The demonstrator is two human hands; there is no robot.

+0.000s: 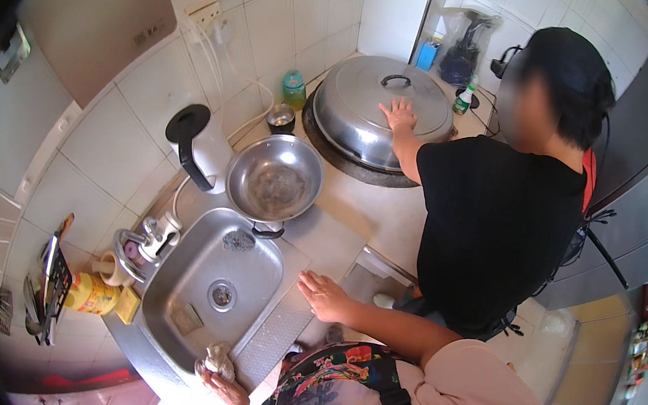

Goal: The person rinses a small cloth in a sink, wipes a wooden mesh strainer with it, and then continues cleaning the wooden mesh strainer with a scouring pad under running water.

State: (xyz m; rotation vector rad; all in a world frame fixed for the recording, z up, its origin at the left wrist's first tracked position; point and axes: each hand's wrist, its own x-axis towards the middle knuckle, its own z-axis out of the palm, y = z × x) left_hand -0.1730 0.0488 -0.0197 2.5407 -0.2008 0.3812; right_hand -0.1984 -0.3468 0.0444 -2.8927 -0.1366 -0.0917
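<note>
My left hand [225, 391] is at the near corner of the steel sink [246, 339], closed on a crumpled, damp-looking cloth [218, 361]. Over the counter edge to the right of the basin, my right hand [321, 296] is held with fingers extended and nothing in it. A steel wool scrubber [238, 240] and a flat scouring pad [186, 319] lie inside the sink, around the drain strainer [222, 295]. Beyond the basin stands a steel wok [276, 178], stained inside, its dark handle over the sink's far rim.
Another person [497, 224] in black stands at the right, one hand on a large domed lid [362, 86]. A white kettle [209, 152], faucet [143, 241], yellow bottle [91, 293] and yellow sponge [128, 305] line the sink's left side. A knife rack [53, 291] hangs on the wall.
</note>
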